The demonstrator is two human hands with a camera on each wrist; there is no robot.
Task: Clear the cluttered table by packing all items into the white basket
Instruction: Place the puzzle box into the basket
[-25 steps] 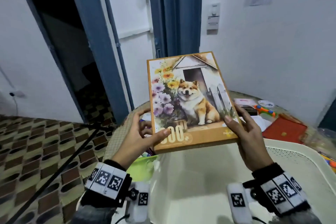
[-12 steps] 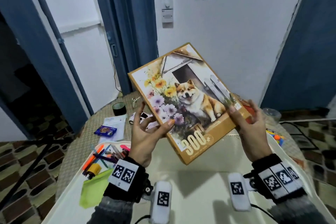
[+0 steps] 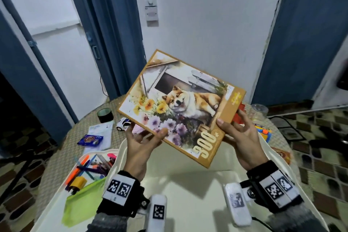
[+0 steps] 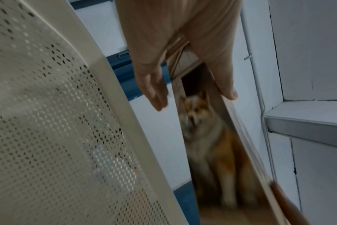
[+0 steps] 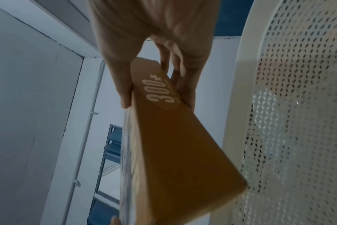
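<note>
Holding the puzzle box (image 3: 180, 107) tilted over the white basket (image 3: 188, 184), we pinch its edges: left hand (image 3: 140, 147) thumb above, right hand (image 3: 241, 137) likewise. Loosening either pinch could tip it onto the rim.

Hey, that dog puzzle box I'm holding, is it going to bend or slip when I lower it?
The puzzle box probably stays stiff: its edges look straight. Its glossy face may be slippery, and the left hand only pinches one edge.
</note>
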